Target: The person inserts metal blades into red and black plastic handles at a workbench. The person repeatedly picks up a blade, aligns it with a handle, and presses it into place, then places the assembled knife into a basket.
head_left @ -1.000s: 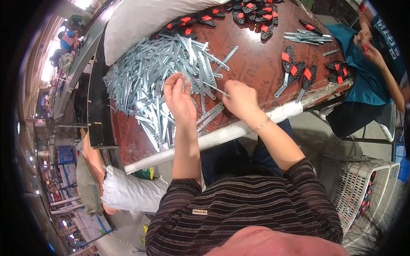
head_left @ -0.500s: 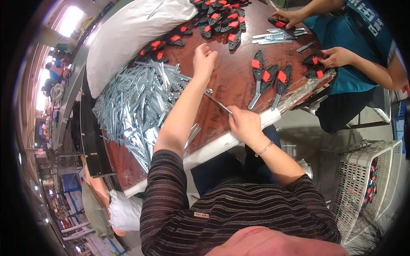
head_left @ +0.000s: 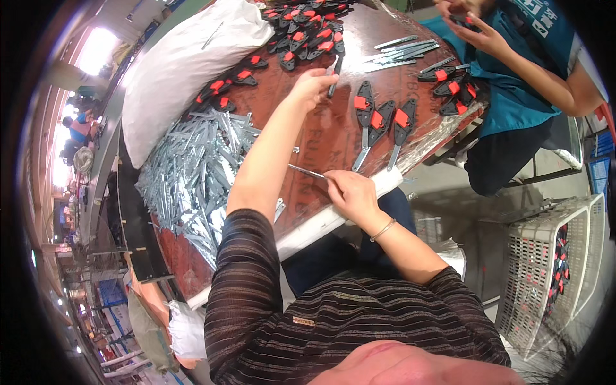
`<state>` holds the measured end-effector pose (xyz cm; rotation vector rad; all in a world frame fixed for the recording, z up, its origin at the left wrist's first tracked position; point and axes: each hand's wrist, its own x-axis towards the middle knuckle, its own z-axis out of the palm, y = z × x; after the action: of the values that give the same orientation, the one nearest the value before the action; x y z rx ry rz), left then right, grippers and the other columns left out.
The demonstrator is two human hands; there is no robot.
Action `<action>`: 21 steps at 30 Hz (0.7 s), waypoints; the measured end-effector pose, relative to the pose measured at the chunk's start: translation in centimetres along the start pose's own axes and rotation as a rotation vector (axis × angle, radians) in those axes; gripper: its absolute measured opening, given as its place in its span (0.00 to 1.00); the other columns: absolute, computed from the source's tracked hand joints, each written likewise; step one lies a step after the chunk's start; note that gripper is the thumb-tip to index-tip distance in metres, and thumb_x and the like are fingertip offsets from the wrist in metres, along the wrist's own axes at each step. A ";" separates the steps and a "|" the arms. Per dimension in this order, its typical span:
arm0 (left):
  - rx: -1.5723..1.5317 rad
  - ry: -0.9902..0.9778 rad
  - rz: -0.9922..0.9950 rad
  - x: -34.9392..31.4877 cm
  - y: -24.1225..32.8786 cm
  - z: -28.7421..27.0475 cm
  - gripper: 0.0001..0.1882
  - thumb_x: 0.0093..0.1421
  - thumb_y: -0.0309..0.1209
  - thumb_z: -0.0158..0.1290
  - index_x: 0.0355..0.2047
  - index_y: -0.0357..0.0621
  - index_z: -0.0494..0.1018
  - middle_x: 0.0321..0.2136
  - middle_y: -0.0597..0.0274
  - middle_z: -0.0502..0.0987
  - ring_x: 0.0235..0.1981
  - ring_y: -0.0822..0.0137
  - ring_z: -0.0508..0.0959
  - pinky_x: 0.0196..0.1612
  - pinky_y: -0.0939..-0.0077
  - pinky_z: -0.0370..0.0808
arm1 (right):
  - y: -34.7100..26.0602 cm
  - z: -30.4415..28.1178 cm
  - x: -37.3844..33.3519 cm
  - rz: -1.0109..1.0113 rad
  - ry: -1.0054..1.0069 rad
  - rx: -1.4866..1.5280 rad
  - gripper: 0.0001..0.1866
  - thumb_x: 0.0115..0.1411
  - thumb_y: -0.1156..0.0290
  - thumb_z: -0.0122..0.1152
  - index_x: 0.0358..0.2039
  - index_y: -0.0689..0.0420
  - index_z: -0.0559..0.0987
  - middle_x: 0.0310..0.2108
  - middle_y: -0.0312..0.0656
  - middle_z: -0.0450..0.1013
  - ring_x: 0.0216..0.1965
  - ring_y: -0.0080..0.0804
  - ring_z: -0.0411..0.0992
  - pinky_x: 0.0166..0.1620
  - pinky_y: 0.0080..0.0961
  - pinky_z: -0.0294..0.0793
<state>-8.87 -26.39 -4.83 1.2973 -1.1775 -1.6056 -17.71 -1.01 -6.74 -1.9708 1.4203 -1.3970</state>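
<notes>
At the far middle of the table, my left hand is closed on a black plastic handle, seen edge-on and partly hidden by the fingers. My right hand pinches one end of a thin metal blade above the table's near edge. The blade points left, toward a large heap of silvery toothed blades. Just past my right hand lie three black handles with red parts, with metal blades sticking out of them toward me.
A pile of black-and-red handles sits at the far side beside a white sack. Loose blades and more handles lie before a co-worker in teal. A white basket stands at right.
My left hand has moved slightly right and taken hold of a black handle. My right hand still holds the blade. The co-worker's hands have come together away from the table.
</notes>
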 end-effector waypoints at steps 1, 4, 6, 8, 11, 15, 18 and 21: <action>-0.354 -0.143 -0.208 -2.4 1.3 -0.7 0.15 0.53 0.23 0.56 0.42 0.41 0.71 0.32 0.64 0.75 0.33 0.65 0.75 0.39 0.69 0.74 | -0.1 -0.2 0.0 0.015 -0.005 0.014 0.08 0.52 0.73 0.56 0.34 0.57 0.76 0.28 0.43 0.75 0.32 0.41 0.75 0.35 0.34 0.74; -0.724 -0.094 -0.258 -7.6 1.9 -1.4 0.19 0.55 0.24 0.56 0.47 0.36 0.68 0.37 0.59 0.75 0.32 0.65 0.76 0.38 0.68 0.76 | -0.1 -0.3 0.0 0.074 -0.049 0.006 0.09 0.51 0.73 0.55 0.34 0.56 0.76 0.30 0.44 0.75 0.33 0.42 0.74 0.35 0.35 0.74; -0.818 -0.151 -0.211 -10.3 1.7 -2.9 0.11 0.56 0.24 0.54 0.40 0.39 0.70 0.32 0.61 0.76 0.33 0.67 0.76 0.35 0.73 0.77 | -0.3 -0.2 0.4 0.087 -0.069 -0.003 0.10 0.51 0.73 0.55 0.36 0.56 0.76 0.31 0.44 0.74 0.33 0.43 0.74 0.35 0.37 0.73; -0.929 -0.118 -0.146 -12.3 0.7 -4.2 0.08 0.56 0.23 0.53 0.37 0.40 0.70 0.31 0.62 0.76 0.33 0.67 0.76 0.33 0.75 0.77 | -0.7 -0.3 0.6 0.081 -0.133 -0.060 0.10 0.53 0.70 0.56 0.36 0.55 0.75 0.31 0.44 0.73 0.32 0.45 0.73 0.34 0.38 0.72; -0.979 -0.133 -0.045 -15.1 -0.4 -5.7 0.08 0.56 0.24 0.53 0.37 0.41 0.70 0.32 0.62 0.76 0.33 0.68 0.77 0.31 0.79 0.76 | -0.7 0.0 0.5 0.023 -0.180 -0.130 0.09 0.56 0.67 0.56 0.36 0.55 0.74 0.29 0.45 0.72 0.32 0.47 0.73 0.33 0.39 0.71; -0.882 -0.017 0.137 -19.3 -0.7 -6.0 0.14 0.60 0.30 0.49 0.46 0.41 0.70 0.34 0.60 0.76 0.33 0.67 0.77 0.34 0.75 0.76 | -1.2 -0.5 -0.6 0.149 -0.013 0.058 0.08 0.60 0.67 0.53 0.38 0.55 0.75 0.29 0.48 0.73 0.31 0.49 0.72 0.35 0.38 0.71; -0.846 0.038 0.216 -21.8 -0.9 -6.5 0.16 0.64 0.36 0.45 0.47 0.40 0.70 0.35 0.61 0.77 0.34 0.66 0.77 0.37 0.71 0.76 | -2.4 -2.6 -2.0 0.342 -0.004 0.469 0.11 0.63 0.68 0.51 0.38 0.62 0.75 0.22 0.34 0.70 0.24 0.23 0.66 0.31 0.21 0.66; -0.925 0.050 0.217 -23.2 -0.8 -6.3 0.17 0.65 0.37 0.43 0.48 0.39 0.69 0.31 0.61 0.77 0.31 0.67 0.77 0.36 0.72 0.75 | -5.2 -4.2 -2.9 0.399 -0.092 0.646 0.11 0.64 0.69 0.51 0.38 0.63 0.76 0.22 0.25 0.64 0.24 0.12 0.58 0.29 0.12 0.59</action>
<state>2.13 -5.72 0.73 0.5743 -0.3963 -1.6251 -18.62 4.82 -2.54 -1.2487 1.0580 -1.3322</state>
